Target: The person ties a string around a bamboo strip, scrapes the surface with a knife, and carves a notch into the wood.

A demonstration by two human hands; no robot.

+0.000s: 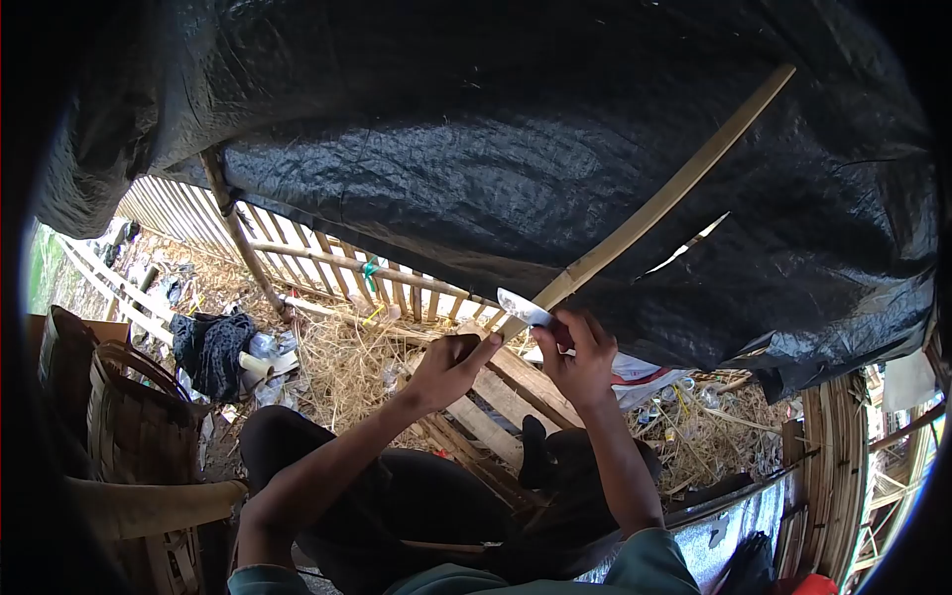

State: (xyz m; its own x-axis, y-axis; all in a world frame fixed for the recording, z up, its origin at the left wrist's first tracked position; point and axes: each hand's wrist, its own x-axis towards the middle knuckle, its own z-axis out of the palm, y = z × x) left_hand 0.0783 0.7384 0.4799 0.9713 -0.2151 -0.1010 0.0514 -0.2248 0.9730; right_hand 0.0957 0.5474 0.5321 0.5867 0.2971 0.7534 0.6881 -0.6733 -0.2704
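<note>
A long bamboo strip [662, 206] slants from my hands up to the far right across the dark tarp. Near its lower end, my left hand [451, 367] is closed round it with the thumb stretched along it. My right hand [578, 359] grips a knife [523, 306] by its handle, which is mostly covered by the fingers. The pale blade lies across the strip, a little beyond my left thumb.
A black plastic tarp [476, 159] hangs in front, with a slit at right. Below it runs a slatted bamboo fence [347, 266]. Wooden planks [486, 426] and dry shavings [342, 372] lie by my legs. Woven baskets [139, 416] stand at left beside a dark cloth [211, 349].
</note>
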